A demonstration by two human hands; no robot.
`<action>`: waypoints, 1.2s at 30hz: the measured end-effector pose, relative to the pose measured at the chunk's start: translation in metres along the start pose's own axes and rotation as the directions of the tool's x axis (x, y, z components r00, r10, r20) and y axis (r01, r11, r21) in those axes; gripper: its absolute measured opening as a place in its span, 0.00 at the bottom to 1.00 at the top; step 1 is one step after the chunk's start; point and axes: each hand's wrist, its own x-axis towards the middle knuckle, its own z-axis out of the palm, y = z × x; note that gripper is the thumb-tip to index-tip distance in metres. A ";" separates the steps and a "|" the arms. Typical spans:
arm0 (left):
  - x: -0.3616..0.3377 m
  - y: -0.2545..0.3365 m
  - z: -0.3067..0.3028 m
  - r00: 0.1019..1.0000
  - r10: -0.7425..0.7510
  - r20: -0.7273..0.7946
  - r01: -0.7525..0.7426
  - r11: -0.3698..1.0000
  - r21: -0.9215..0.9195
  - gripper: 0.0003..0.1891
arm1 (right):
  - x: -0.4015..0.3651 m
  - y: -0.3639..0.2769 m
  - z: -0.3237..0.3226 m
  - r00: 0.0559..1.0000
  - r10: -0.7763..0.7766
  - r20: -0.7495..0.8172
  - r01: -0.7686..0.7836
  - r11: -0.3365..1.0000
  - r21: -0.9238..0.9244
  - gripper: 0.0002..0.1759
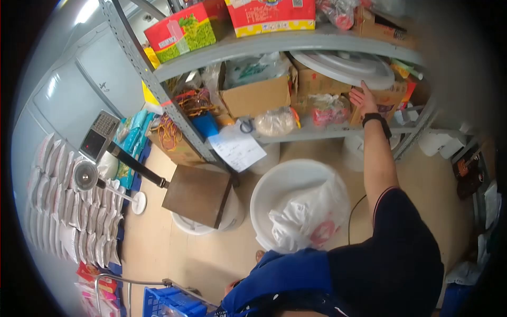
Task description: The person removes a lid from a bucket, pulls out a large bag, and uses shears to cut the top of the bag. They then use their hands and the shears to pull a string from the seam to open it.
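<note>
My right hand (362, 100) reaches forward to the shelf, a dark band round its wrist. Its fingers are stretched apart, and a fingertip meets the near rim of a large round white lid (372, 79). The lid lies tilted on top of cardboard boxes on the middle shelf. Only a sliver of my left hand (230, 287) shows beside the blue apron, its fingers hidden. Below the shelf, a big white tub (260, 211) stands on the floor with a white plastic bag (298, 216) inside, bearing a red print.
A weighing scale (196, 195) with a keypad display (100, 134) rests on a white bucket, left of the tub. Handwritten paper (237, 148) hangs from the shelf. Stacked white sacks (66, 211) line the left wall. A blue crate (171, 302) sits in a metal-handled cart.
</note>
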 end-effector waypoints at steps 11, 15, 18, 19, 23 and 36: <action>0.038 0.032 -0.025 0.994 -0.034 0.105 0.029 0.998 0.049 0.19 | -0.307 0.245 -0.178 0.708 0.688 -0.163 -0.681 0.603 -0.415 0.15; 0.088 0.087 -0.026 0.967 -0.048 0.249 -0.014 0.970 0.241 0.18 | -0.441 0.217 -0.256 0.315 0.691 -0.650 -0.891 -0.020 -0.453 0.14; 0.127 0.152 -0.011 0.839 -0.149 0.524 -0.022 0.952 0.307 0.13 | -0.531 0.217 -0.321 0.546 0.580 -0.605 -0.729 -0.027 -0.684 0.11; 0.138 0.178 0.005 0.830 -0.117 0.545 -0.241 0.806 0.541 0.12 | -0.549 0.202 -0.294 0.482 0.517 -0.707 -0.869 0.176 -0.463 0.12; 0.178 0.221 0.107 0.730 0.038 0.683 -0.583 0.555 0.593 0.10 | -0.605 0.186 -0.220 0.412 0.449 -0.793 -0.813 0.574 -0.098 0.18; 0.211 0.154 0.228 0.872 0.471 0.134 -0.446 0.650 0.615 0.36 | -0.422 0.216 -0.177 0.720 0.584 -0.375 -0.685 0.511 -0.519 0.17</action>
